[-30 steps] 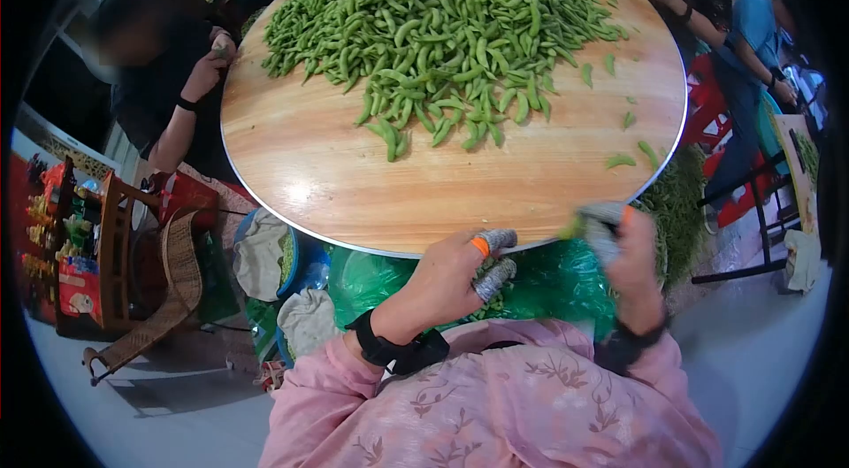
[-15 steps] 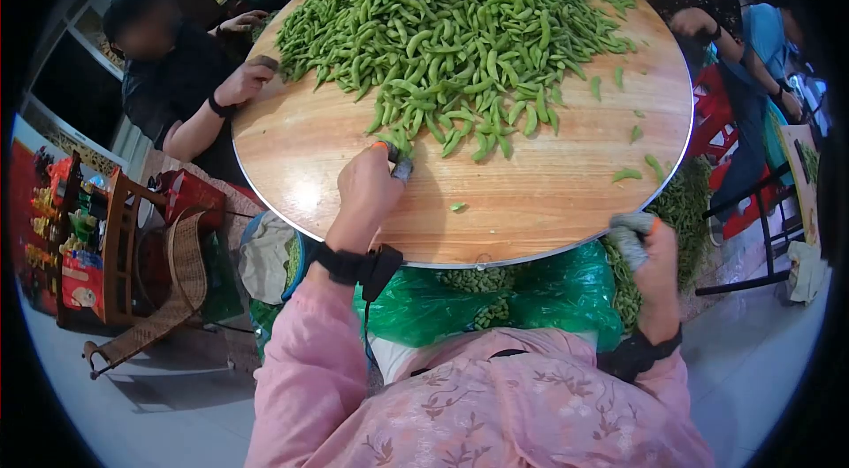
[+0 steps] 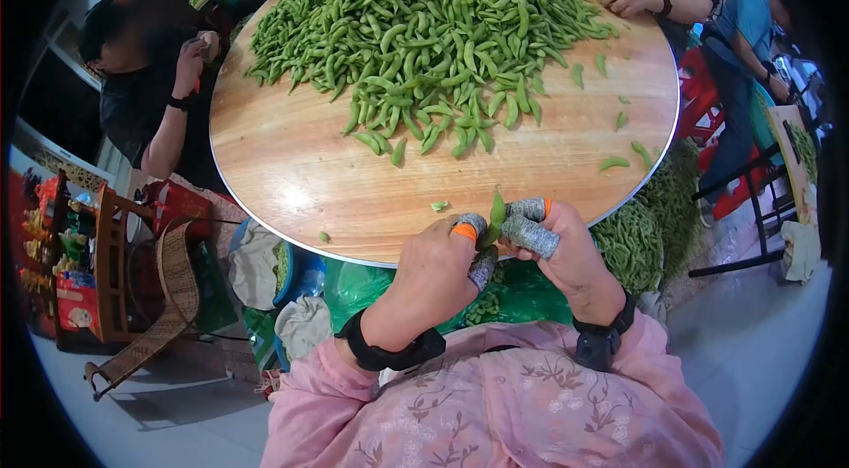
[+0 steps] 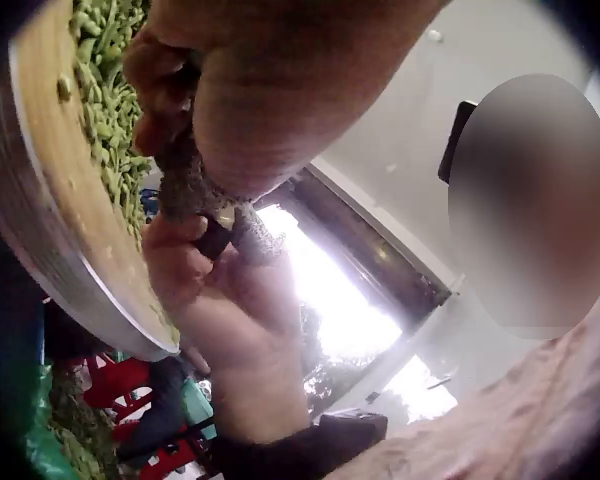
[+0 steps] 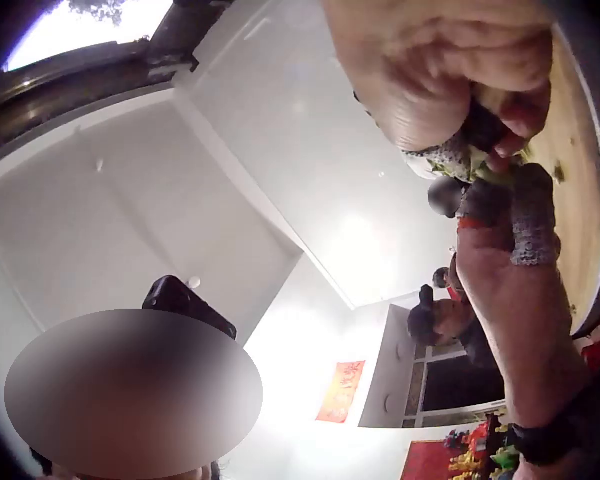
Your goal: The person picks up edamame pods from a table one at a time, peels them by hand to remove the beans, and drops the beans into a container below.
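A green pod [image 3: 498, 218] stands between my two hands at the near edge of the round wooden table [image 3: 309, 176]. My left hand [image 3: 433, 269] pinches its lower end with grey-wrapped thumb and finger. From the other side my right hand [image 3: 570, 260], also wrapped in grey at the fingertips, grips the pod. The fingertips of both hands meet closely, and the wrist views mostly hide the pod. Beyond them a big heap of green pods [image 3: 424, 34] covers the far part of the table.
Under the table edge lies green plastic [image 3: 354, 282] with shelled beans [image 3: 482, 309]. More pods [image 3: 632, 247] are piled at the right. Loose pods [image 3: 612, 163] lie on the table's right side. People sit at left and upper right; a wooden chair [image 3: 110, 256] stands left.
My left hand has come back from the heap's near edge with a pod. My right hand has moved left and inward to meet it, and now grips the pod too.
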Demonstrator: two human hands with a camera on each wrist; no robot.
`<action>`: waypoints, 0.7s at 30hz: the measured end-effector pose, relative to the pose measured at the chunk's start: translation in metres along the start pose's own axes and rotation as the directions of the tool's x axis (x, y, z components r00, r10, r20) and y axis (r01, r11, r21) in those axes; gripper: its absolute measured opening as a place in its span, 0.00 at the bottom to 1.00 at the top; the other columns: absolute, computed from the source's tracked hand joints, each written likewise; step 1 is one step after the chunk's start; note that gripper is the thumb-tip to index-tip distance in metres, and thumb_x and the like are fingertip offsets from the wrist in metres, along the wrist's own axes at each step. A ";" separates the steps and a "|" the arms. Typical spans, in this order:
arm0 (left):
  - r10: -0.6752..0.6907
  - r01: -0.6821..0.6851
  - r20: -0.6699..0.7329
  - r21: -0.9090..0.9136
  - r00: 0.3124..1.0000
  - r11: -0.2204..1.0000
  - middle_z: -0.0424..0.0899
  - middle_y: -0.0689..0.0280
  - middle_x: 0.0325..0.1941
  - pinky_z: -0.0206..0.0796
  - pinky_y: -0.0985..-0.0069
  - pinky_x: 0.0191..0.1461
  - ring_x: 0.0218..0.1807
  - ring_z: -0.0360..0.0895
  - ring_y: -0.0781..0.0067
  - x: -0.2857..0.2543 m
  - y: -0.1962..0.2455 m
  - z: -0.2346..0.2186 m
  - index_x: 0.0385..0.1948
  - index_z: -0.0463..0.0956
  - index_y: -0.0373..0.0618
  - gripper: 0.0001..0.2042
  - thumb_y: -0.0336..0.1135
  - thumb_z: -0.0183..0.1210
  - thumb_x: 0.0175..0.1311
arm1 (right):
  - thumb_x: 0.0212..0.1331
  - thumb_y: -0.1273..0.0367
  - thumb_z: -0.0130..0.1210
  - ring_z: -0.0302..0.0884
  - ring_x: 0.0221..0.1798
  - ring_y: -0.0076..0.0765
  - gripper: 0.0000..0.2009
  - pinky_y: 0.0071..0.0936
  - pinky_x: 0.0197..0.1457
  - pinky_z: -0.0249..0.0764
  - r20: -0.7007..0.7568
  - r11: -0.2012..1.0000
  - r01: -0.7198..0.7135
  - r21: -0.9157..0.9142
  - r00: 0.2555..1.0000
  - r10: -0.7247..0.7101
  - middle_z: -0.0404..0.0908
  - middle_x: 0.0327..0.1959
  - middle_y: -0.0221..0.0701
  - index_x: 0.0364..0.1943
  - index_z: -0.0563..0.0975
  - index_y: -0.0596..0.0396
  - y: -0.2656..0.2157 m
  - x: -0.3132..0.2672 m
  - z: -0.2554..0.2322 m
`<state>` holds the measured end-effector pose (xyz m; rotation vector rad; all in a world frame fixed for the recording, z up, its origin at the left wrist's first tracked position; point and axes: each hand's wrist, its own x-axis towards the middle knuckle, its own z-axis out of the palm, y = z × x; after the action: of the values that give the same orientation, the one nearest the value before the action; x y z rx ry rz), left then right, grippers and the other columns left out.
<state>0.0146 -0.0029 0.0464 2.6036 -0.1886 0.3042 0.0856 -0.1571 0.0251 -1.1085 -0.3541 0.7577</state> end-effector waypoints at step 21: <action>0.104 -0.111 0.047 0.207 0.993 0.972 0.70 0.57 0.30 0.64 0.68 0.28 0.33 0.70 0.60 -0.010 0.005 0.006 0.26 0.72 0.39 0.10 0.27 0.54 0.37 | 0.53 0.71 0.50 0.64 0.22 0.13 0.05 0.11 0.25 0.60 -0.045 1.000 -0.030 -0.007 0.999 0.030 0.73 0.22 0.21 0.26 0.75 0.56 -0.005 -0.016 0.001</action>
<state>0.0049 -0.0091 0.0409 2.8145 -0.3275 0.3313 0.0754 -0.1693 0.0313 -1.1383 -0.3032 0.7570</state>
